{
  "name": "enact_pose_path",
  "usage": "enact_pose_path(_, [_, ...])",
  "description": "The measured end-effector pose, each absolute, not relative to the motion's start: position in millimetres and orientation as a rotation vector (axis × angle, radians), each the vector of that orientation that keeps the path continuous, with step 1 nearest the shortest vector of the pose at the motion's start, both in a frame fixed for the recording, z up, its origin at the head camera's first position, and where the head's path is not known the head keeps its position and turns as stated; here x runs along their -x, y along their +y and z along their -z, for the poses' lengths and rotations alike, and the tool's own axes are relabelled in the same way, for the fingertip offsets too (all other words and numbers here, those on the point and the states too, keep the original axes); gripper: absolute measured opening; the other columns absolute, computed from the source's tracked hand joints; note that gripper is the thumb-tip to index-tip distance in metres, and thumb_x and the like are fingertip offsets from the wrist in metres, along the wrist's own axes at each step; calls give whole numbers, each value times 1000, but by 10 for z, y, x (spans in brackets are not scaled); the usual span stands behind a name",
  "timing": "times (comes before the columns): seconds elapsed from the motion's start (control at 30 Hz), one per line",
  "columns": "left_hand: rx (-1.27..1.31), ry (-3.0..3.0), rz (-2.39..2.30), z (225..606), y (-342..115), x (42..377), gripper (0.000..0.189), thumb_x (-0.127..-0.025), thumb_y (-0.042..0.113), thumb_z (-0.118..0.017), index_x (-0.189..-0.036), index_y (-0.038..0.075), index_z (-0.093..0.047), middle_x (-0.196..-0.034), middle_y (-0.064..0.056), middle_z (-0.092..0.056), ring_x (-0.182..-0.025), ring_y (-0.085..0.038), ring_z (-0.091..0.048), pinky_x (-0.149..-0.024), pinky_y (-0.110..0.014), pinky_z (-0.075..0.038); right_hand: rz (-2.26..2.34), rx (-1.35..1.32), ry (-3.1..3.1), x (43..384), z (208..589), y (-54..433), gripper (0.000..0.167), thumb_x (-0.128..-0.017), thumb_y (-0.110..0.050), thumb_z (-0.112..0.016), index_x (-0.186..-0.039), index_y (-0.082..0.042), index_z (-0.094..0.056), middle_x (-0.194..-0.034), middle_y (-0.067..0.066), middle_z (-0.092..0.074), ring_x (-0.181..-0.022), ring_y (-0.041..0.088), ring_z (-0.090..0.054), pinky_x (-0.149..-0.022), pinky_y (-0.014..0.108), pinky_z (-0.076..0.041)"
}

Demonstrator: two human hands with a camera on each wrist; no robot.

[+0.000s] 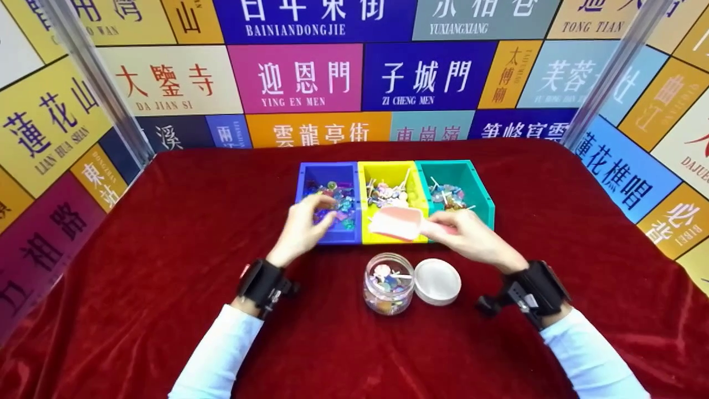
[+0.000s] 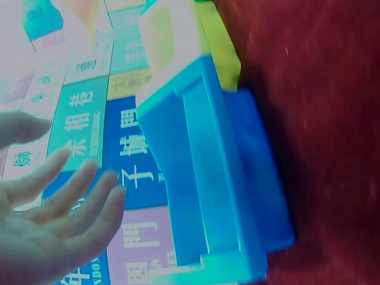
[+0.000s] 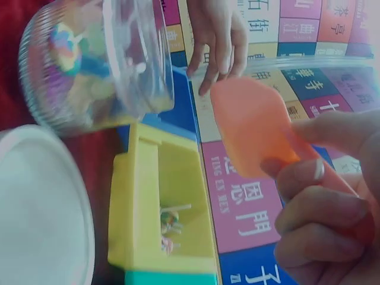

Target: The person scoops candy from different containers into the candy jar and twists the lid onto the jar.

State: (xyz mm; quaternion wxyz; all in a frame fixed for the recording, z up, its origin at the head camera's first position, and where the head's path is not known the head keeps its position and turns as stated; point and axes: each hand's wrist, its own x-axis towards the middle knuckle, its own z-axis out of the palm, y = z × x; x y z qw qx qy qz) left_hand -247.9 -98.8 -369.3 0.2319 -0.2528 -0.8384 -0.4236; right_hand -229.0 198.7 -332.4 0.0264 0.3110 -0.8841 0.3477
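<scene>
My right hand [image 1: 471, 235] grips the handle of a pink scoop [image 1: 397, 221] over the front of the yellow bin [image 1: 386, 166]. In the right wrist view the fingers curl round the handle, and the scoop's blade [image 3: 249, 124] looks bare from this side. My left hand [image 1: 303, 224] hovers at the blue bin [image 1: 332, 237], which holds wrapped candies [image 1: 344, 206]; in the left wrist view its fingers are spread and loosely bent, holding nothing. Lollipops [image 1: 389, 194] lie in the yellow bin. A clear jar [image 1: 388, 303] in front contains candies and lollipops.
Right of the yellow bin stands a green bin [image 1: 483, 202] with more lollipops. A white lid [image 1: 437, 281] lies beside the jar. Dark red cloth [image 1: 183, 233] covers the table, and a lettered panel wall [image 1: 299, 77] rises behind it.
</scene>
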Motion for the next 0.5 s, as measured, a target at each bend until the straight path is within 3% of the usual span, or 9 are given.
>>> enact_pose_path(0.23, [408,-2269,1092,3733,-1138,2559,19,-77,1,-60,-95,-5,-60,-94,-19,-60,-92,-33,-55,-84,-40,-43,-1034,-993,-2764,2430,3264,1739,23,-86,-27,-58,-80,-5,-63,-57,-5,-37,-57,13,-38,-51,21,-27])
enact_pose_path(0.5, [176,-2457,1064,3774,-1236,2579,38,-79,2,-57,-115,-9,-49,-112,-28,-50,-106,-40,-47,-94,-45,-36,-960,-1000,-2855,2603,3214,1501,26,-86,-26,-57,-90,-1,-63,-62,1,-46,-57,14,-38,-50,22,-28])
